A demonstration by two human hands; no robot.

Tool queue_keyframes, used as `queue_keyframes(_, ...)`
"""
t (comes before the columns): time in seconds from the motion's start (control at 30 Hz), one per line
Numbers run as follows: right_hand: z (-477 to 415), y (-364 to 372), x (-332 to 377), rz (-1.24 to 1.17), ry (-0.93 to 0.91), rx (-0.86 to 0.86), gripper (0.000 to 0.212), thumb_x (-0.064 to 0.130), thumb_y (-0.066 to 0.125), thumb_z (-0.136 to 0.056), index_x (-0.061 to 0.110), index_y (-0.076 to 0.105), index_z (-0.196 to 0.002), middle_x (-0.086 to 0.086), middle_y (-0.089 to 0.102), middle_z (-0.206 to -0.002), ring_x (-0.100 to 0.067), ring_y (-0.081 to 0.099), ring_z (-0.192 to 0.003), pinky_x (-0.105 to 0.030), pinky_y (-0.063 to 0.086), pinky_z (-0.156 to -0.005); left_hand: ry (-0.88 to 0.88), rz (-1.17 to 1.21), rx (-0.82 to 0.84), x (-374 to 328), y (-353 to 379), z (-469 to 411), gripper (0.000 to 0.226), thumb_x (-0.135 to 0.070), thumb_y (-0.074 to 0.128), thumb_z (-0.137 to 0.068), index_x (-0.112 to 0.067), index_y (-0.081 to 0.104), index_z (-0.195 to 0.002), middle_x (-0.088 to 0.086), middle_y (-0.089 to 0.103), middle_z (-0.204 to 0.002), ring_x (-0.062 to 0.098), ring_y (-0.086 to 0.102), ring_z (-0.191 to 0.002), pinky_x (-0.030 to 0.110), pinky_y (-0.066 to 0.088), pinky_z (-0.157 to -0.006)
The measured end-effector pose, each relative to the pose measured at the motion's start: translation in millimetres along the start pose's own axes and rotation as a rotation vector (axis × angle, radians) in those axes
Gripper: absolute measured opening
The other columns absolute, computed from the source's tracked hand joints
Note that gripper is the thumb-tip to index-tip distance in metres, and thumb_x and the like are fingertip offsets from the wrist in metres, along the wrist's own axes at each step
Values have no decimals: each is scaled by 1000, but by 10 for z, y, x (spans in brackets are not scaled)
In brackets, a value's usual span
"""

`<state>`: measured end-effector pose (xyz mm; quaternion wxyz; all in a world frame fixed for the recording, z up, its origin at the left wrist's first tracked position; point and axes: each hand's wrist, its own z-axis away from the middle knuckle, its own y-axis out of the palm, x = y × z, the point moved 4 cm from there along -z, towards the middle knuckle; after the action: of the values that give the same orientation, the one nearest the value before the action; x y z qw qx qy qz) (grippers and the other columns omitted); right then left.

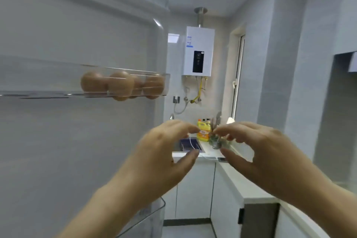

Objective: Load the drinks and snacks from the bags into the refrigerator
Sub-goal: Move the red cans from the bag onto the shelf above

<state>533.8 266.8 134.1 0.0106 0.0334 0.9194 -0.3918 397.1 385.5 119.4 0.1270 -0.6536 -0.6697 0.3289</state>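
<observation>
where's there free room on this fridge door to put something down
The door shelf is bare from its left edge up to the eggs, which crowd its right end. The lower door bin shows nothing in its visible corner; the rest is hidden.

Refrigerator door (58,141) stands open, inner side to the camera, filling the left half of the view. The liner is pale grey-white and smooth.

A clear plastic door shelf (38,83) runs across at mid-height, level. Brown eggs (120,85) sit in a row at its right end, blurred.

A second clear bin (154,210) is low on the door, only its right corner showing.
</observation>
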Motion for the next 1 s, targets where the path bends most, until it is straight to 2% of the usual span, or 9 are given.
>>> queue_keyframes(0.07, 120, -60, -185, 65, 71, 13, 33, 30, 72, -81, 27, 66, -113, 15, 70, -100, 3, 62, -78, -20, 57, -71, 65, 73, 15, -46, 237, -182, 31, -35, 65, -84, -34, 61, -115, -25, 60, -103, -4, 58, -96, 13, 48, -83)
queue_keyframes(0.17, 309, -218, -396, 171, 178, 15, 32, 37, 59, -84, 28, 64, -115, 15, 70, -105, -3, 66, -84, -28, 59, -73, 141, 187, 79, -143, 597, -416, 35, -33, 66, -84, -33, 60, -118, -25, 58, -106, -5, 56, -98, 7, 46, -83)
queue_keyframes(0.3, 562, -468, -593, 335, 339, 42, 32, 32, 66, -85, 23, 66, -115, 12, 71, -104, -1, 65, -85, -20, 53, -75, 237, 319, 114, -319, 1056, -658, 39, -33, 64, -85, -32, 57, -123, -20, 59, -113, -3, 56, -100, 18, 49, -87)
queue_keyframes(0.37, 731, -563, -665, 402, 432, 50, 33, 36, 62, -83, 24, 66, -114, 15, 70, -105, 2, 62, -86, -17, 50, -75, 256, 399, 121, -447, 1290, -743, 39, -32, 63, -86, -31, 56, -124, -20, 57, -113, -4, 54, -100, 18, 48, -88)
queue_keyframes(0.53, 1256, -825, -804, 548, 636, 51, 33, 39, 58, -80, 30, 66, -111, 20, 68, -103, 4, 58, -87, -20, 49, -71, 343, 565, 224, -925, 1836, -836, 37, -33, 61, -87, -30, 56, -123, -21, 57, -114, -5, 53, -102, 22, 48, -90)
queue_keyframes(0.67, 1692, -1130, -925, 658, 764, 55, 32, 38, 58, -79, 28, 67, -109, 18, 68, -98, 11, 45, -81, -17, 41, -69, 404, 649, 298, -1356, 2161, -829, 35, -33, 61, -87, -32, 56, -122, -23, 56, -113, -7, 53, -103, 17, 46, -90)
queue_keyframes(0.8, 2115, -1453, -1117, 708, 876, 36, 30, 37, 61, -82, 29, 66, -111, 20, 67, -102, 5, 57, -84, -19, 43, -72, 451, 671, 313, -1822, 2446, -843, 35, -31, 62, -87, -32, 57, -121, -23, 57, -113, -7, 52, -102, 12, 43, -88)
queue_keyframes(1.0, 2691, -2029, -1515, 790, 970, 19, 32, 32, 67, -84, 29, 64, -115, 18, 66, -107, -1, 62, -94, -21, 44, -79, 510, 687, 314, -2701, 2868, -934, 37, -32, 59, -90, -30, 54, -127, -21, 55, -122, -2, 52, -111, 17, 42, -95)
